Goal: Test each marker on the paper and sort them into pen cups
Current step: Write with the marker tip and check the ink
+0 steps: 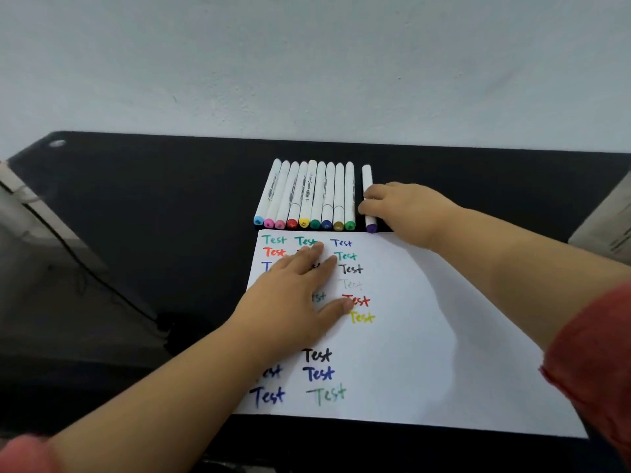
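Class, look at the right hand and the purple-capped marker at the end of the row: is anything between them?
Nothing visible. The right hand already has its fingers on the purple-capped marker, which lies slightly apart from the other markers. The left hand rests on the paper, out of the way.

Two bare forearms reach in from the lower corners of the head view, each ending in a bare hand, the left hand and the right hand. Neither hand wears a ring, watch, bracelet or glove that shows, and the fingernails are too small and blurred to describe. Both arms are uncovered from wrist to near the elbow. The short coral-red fabric sleeve on the right arm fills the right edge, its hem slightly uneven and rolled, the cloth plain with no print or seam detail visible. The matching coral-red sleeve on the left arm appears only as a soft blurred patch at the bottom left corner.
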`<state>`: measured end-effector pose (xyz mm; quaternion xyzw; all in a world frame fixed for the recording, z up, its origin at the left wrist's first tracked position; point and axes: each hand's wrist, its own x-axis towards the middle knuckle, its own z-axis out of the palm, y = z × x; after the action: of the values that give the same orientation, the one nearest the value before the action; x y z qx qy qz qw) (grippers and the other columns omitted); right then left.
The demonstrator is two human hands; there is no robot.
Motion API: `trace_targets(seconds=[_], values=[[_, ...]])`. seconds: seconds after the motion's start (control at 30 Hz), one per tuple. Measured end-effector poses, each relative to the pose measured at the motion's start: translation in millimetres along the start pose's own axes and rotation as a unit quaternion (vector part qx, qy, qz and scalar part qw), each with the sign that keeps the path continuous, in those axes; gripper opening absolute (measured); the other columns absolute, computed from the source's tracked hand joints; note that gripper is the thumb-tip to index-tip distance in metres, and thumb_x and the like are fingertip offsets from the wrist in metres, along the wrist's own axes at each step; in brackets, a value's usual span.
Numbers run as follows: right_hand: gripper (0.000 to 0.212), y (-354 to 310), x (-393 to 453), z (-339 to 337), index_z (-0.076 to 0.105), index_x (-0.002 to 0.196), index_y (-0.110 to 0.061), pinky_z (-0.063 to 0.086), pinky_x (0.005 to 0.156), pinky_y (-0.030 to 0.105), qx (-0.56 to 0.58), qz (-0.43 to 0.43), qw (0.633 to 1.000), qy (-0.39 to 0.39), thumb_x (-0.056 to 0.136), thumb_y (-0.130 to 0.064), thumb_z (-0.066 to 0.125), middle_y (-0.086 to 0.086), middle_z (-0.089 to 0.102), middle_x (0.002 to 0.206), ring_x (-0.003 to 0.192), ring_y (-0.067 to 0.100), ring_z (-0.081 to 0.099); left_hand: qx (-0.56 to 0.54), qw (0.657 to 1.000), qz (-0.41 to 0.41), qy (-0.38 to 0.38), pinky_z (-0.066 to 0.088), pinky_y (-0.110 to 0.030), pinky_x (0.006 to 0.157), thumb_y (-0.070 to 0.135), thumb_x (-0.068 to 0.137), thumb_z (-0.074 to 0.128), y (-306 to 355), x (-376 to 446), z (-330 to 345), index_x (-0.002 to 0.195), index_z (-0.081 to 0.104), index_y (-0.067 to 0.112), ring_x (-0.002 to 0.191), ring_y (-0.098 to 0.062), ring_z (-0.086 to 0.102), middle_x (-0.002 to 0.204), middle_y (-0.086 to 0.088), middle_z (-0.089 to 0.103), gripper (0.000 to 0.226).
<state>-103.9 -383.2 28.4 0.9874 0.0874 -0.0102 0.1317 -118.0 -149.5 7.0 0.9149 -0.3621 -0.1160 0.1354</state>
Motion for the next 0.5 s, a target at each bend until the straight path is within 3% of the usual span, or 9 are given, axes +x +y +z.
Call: trace_targets(seconds=[0.07, 0.13, 0.23, 0.33, 0.4, 0.5], values=[[0.047, 3.8, -4.1, 2.9, 0.042, 0.134, -0.018, 0.047, 0.081, 0.036, 0.012, 0.014, 1.000, 0.018, 0.090, -0.001, 0.049, 0.004, 0.042, 0.133, 0.106, 0.025, 0.051, 0.002, 1.000, -0.001, -0.002, 0.007, -0.024, 0.111, 0.066, 0.088, 0.033, 0.0, -0.7, -0.1, 0.148, 0.008, 0.040, 0.143, -0.004, -0.002, 0.155, 0.023, -0.005, 0.070], [0.041, 3.2, -11.8, 4.7, 0.046, 0.130, -0.011, 0.046, 0.069, 0.038, 0.062, 0.043, 0.993, 0.085, 0.091, -0.001, 0.050, 0.009, 0.046, 0.129, 0.090, 0.029, 0.054, 0.008, 1.000, 0.000, -0.006, 0.007, -0.024, 0.112, 0.065, 0.088, 0.033, 0.1, -1.1, -0.4, 0.149, 0.008, 0.039, 0.143, -0.005, -0.001, 0.155, 0.022, -0.005, 0.070], [0.028, -13.3, -32.4, 2.8, 0.052, 0.122, -0.008, 0.046, 0.067, 0.038, 0.224, 0.144, 0.940, 0.213, 0.094, -0.007, 0.051, 0.009, 0.055, 0.118, 0.077, 0.027, 0.055, 0.018, 1.000, -0.004, -0.016, 0.008, -0.026, 0.113, 0.065, 0.089, 0.033, 1.3, -0.6, -2.1, 0.149, 0.009, 0.037, 0.143, -0.006, -0.001, 0.156, 0.020, -0.004, 0.070], [0.017, -44.9, -60.7, -3.2, 0.052, 0.098, -0.027, 0.050, 0.071, 0.028, 0.433, 0.215, 0.818, 0.312, 0.092, -0.011, 0.055, 0.002, 0.060, 0.094, 0.078, 0.015, 0.060, 0.018, 0.999, -0.013, -0.023, 0.011, -0.028, 0.113, 0.064, 0.089, 0.035, 5.4, -2.9, -6.6, 0.150, 0.011, 0.035, 0.143, -0.006, 0.002, 0.156, 0.020, -0.002, 0.071], [0.025, -65.5, -77.3, -7.8, 0.046, 0.086, -0.031, 0.048, 0.066, 0.020, 0.523, 0.245, 0.734, 0.357, 0.091, -0.008, 0.055, 0.000, 0.061, 0.086, 0.072, 0.008, 0.060, 0.003, 1.000, -0.023, -0.017, 0.015, -0.028, 0.113, 0.063, 0.089, 0.038, 7.5, -4.0, -8.4, 0.150, 0.013, 0.033, 0.143, -0.005, 0.006, 0.156, 0.020, 0.002, 0.072], [0.019, -90.9, -102.1, -14.9, 0.046, 0.085, -0.022, 0.053, 0.071, 0.035, 0.616, 0.293, 0.617, 0.393, 0.089, -0.004, 0.051, -0.001, 0.058, 0.078, 0.077, 0.023, 0.065, -0.048, 0.998, -0.042, 0.011, 0.019, -0.028, 0.112, 0.060, 0.090, 0.043, 12.5, -10.4, -10.6, 0.150, 0.014, 0.030, 0.142, -0.005, 0.012, 0.155, 0.019, 0.009, 0.073]])
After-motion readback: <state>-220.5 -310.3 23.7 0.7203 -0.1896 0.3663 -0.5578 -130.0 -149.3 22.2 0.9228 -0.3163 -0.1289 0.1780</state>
